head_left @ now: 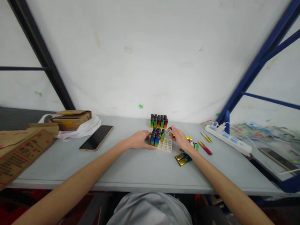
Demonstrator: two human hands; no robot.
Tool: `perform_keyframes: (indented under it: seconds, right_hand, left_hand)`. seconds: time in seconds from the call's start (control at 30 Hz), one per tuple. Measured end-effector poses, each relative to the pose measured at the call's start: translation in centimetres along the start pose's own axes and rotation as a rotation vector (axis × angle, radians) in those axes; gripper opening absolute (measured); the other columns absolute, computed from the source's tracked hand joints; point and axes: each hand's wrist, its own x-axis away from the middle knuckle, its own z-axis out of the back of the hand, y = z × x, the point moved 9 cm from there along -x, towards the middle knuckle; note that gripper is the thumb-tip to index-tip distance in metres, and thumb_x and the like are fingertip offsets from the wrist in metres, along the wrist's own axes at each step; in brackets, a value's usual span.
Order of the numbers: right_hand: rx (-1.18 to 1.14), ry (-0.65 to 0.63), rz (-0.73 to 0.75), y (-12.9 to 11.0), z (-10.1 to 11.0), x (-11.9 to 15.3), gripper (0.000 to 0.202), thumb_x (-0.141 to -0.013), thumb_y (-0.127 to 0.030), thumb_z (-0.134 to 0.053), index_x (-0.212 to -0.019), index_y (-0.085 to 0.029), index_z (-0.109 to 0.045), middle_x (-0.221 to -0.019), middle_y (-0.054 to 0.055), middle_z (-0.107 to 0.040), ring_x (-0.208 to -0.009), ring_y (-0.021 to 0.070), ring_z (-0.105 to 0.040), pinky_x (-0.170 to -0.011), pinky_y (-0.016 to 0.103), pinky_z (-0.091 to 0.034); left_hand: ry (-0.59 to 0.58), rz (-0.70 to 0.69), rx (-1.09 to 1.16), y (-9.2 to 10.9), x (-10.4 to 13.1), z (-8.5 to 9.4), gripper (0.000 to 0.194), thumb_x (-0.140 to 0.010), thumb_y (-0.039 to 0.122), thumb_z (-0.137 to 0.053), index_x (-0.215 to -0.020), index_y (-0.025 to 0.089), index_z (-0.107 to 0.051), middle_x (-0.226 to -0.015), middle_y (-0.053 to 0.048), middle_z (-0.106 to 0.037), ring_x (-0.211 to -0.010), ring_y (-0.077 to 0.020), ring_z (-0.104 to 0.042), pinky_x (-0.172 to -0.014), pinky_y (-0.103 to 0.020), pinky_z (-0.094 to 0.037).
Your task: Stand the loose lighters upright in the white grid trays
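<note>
My left hand [140, 139] curls round the left side of a white tray [166, 145] with round holes, thumb at its front corner. Several lighters [155, 137] with black tops and blue, green or yellow bodies stand upright in the tray's left part. My right hand [180, 138] pinches a lighter [170, 128] above and right of the tray; its body is partly hidden by the fingers. Behind the tray, a block of lighters [159, 121] in green, red and yellow stands in rows. Loose lighters [183, 158] lie beneath and beside my right wrist.
Further right lie a red lighter [205, 148], a yellow one [206, 137] and a white power strip [227, 139] with cables. To the left are a phone [96, 137], a white plastic bag [90, 127] and cardboard boxes [30, 147]. A wall rises behind the table [131, 172].
</note>
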Motion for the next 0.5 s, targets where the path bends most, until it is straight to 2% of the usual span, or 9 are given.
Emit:
perform_keyframes:
  seconds: [0.1, 0.3, 0.4, 0.5]
  right_hand:
    - [0.028, -0.032, 0.076, -0.9, -0.3, 0.3, 0.047, -0.099, -0.064, -0.043, -0.098, -0.021, -0.061, -0.067, -0.004, -0.049, -0.059, 0.0139, -0.047, -0.058, 0.027, -0.044]
    - [0.125, -0.017, 0.232, -3.3, 0.2, 0.8, 0.032, -0.095, -0.052, -0.059, -0.098, -0.021, -0.062, -0.092, 0.004, -0.061, -0.086, 0.018, -0.06, -0.073, 0.029, -0.052]
    - [0.247, -0.028, 0.289, -4.4, 0.0, 1.1, 0.027, -0.095, -0.047, -0.06, -0.094, -0.02, -0.063, -0.084, 0.002, -0.062, -0.079, 0.017, -0.059, -0.075, 0.03, -0.05]
    - [0.29, -0.051, 0.26, -4.4, -0.2, 1.3, 0.027, -0.094, -0.047, -0.06, -0.096, -0.02, -0.064, -0.078, 0.001, -0.066, -0.071, 0.0165, -0.059, -0.072, 0.03, -0.048]
  left_hand:
    - [0.0, -0.004, -0.007, 0.1, 0.0, 0.0, 0.066, -0.073, 0.075, -0.068, -0.101, 0.015, -0.067, -0.094, -0.008, -0.067, -0.083, -0.0253, -0.061, -0.074, -0.032, -0.046]
    - [-0.015, 0.008, -0.015, 0.0, 0.0, -0.2, 0.067, -0.074, 0.075, -0.067, -0.102, 0.014, -0.067, -0.095, -0.008, -0.066, -0.083, -0.0248, -0.061, -0.073, -0.032, -0.046]
    - [-0.008, 0.012, -0.016, 0.0, 0.0, -0.1, 0.068, -0.072, 0.076, -0.068, -0.101, 0.014, -0.067, -0.094, -0.008, -0.067, -0.083, -0.025, -0.061, -0.073, -0.032, -0.047]
    - [-0.001, 0.019, -0.007, 0.0, 0.0, 0.1, 0.067, -0.072, 0.075, -0.069, -0.1, 0.015, -0.067, -0.094, -0.008, -0.067, -0.082, -0.0252, -0.061, -0.072, -0.032, -0.047]
